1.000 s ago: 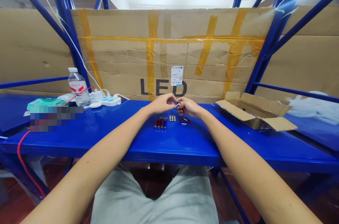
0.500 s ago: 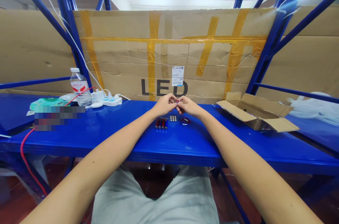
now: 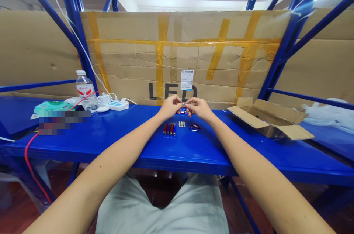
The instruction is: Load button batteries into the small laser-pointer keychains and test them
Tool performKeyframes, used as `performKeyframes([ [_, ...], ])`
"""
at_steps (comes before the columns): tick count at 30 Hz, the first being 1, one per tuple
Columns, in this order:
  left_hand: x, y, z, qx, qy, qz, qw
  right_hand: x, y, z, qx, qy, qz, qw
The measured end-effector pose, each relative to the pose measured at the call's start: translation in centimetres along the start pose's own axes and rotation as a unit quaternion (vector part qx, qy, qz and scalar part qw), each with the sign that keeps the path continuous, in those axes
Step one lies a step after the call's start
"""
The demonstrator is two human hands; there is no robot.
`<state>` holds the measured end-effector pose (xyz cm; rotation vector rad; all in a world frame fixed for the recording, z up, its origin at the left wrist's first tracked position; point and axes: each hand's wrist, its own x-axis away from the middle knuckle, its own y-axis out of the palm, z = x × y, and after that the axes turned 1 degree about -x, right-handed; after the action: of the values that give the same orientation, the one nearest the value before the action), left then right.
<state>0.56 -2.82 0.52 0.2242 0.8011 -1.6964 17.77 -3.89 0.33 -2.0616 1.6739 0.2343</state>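
Observation:
My left hand and my right hand meet above the blue shelf, fingertips pinched together on a small part with thin wires held between them. Just below on the shelf lie several red and blue batteries side by side, a small cluster of button cells and a little red and black wired piece. Both forearms stretch forward from the bottom of the view.
An open cardboard box sits at the right. At the left stand a water bottle, a white power strip with a red cable, and a green packet. A taped cardboard sheet marked LED backs the shelf.
Both hands have lifted slightly and the fingertips have drawn a little apart, stretching the small wired part between them. The items on the shelf have not moved.

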Motion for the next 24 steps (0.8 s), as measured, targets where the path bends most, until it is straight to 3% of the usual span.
performKeyframes([
  [4, 0.2, 0.2, -0.1, -0.021, 0.006, -0.009, 1.000, 0.0, -0.2, 0.0, 0.047, 0.002, -0.006, 0.999],
  [8, 0.5, 0.5, -0.1, -0.069, 0.054, -0.024, 0.996, 0.2, -0.4, -0.1, 0.118, 0.005, -0.018, 0.993],
  [14, 0.8, 0.5, 0.1, -0.116, 0.098, -0.068, 0.986, 0.6, -0.5, 0.0, 0.139, 0.012, -0.048, 0.989],
  [18, 0.4, 0.2, -0.1, -0.160, 0.112, -0.042, 0.980, 0.5, -0.6, -0.1, 0.183, 0.018, -0.047, 0.982],
  [20, 0.0, -0.3, -0.5, -0.187, 0.100, -0.019, 0.977, 0.2, -1.1, 0.2, 0.254, 0.021, -0.032, 0.966],
  [24, -0.5, -1.5, -1.9, -0.258, 0.036, -0.012, 0.965, -0.2, -3.0, 1.5, 0.454, 0.051, 0.002, 0.889],
])
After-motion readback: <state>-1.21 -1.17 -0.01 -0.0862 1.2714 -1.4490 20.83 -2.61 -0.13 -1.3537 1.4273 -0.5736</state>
